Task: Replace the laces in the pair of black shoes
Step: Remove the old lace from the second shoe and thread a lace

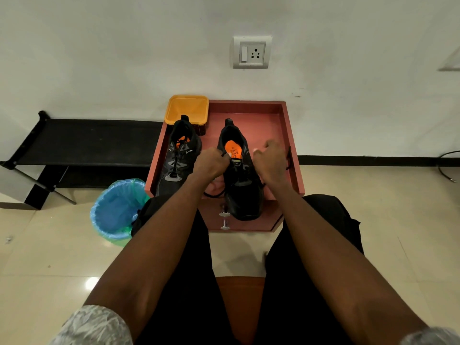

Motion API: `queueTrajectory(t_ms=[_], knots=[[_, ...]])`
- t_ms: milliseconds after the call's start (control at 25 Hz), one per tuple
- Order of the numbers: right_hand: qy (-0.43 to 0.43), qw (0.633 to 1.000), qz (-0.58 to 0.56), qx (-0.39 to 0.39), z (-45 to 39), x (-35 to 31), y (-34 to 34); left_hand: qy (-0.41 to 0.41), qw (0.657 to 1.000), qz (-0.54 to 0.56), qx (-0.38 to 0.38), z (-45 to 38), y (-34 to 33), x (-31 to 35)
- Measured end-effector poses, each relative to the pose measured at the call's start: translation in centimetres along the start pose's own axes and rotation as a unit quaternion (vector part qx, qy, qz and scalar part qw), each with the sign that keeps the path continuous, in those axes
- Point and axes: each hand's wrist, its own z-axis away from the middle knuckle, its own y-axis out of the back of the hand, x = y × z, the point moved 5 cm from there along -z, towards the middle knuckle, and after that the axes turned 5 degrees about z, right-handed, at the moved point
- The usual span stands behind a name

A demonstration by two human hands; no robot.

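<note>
Two black shoes with orange insoles stand on a low reddish table [278,113], toes toward me. The left shoe [178,158] is laced with a black lace. Both hands work at the right shoe [242,185]. My left hand [211,161] grips the shoe's collar edge or a lace end at its left side; which one I cannot tell. My right hand [272,161] is curled, pulling a black lace [289,155] out to the right. A loop of black lace [214,194] lies on the table left of the right shoe.
A yellow plastic box [187,108] stands at the table's back left corner. A bin with a blue-green liner [115,212] sits on the floor to the left. A black bench [94,140] runs along the wall. A wall socket [251,52] is above. My knees flank the table's drawer knobs [224,220].
</note>
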Motion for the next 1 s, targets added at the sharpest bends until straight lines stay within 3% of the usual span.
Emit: queueTrajectory(t_ms=[120, 440, 720, 880, 1000], knots=[[0.033, 0.995, 0.032, -0.084, 1.1, -0.8, -2.1, -0.014, 0.999, -0.019, 0.029, 0.6, -0.2, 0.8], [0.092, 0.989, 0.03, -0.113, 0.7, -1.1, -1.6, 0.028, 0.999, 0.042, 0.013, 0.2, -0.3, 0.5], [0.02, 0.989, -0.077, -0.125, 0.0, 1.0, -1.3, 0.091, 0.981, 0.172, -0.019, -0.2, -0.1, -1.5], [0.093, 0.988, -0.036, -0.121, 1.0, -0.4, -1.7, 0.091, 0.98, 0.171, -0.046, 0.3, -0.4, -1.1], [0.179, 0.98, 0.031, -0.076, 1.6, -1.8, -1.8, 0.082, 0.975, 0.183, -0.093, 0.4, -1.1, -0.8]])
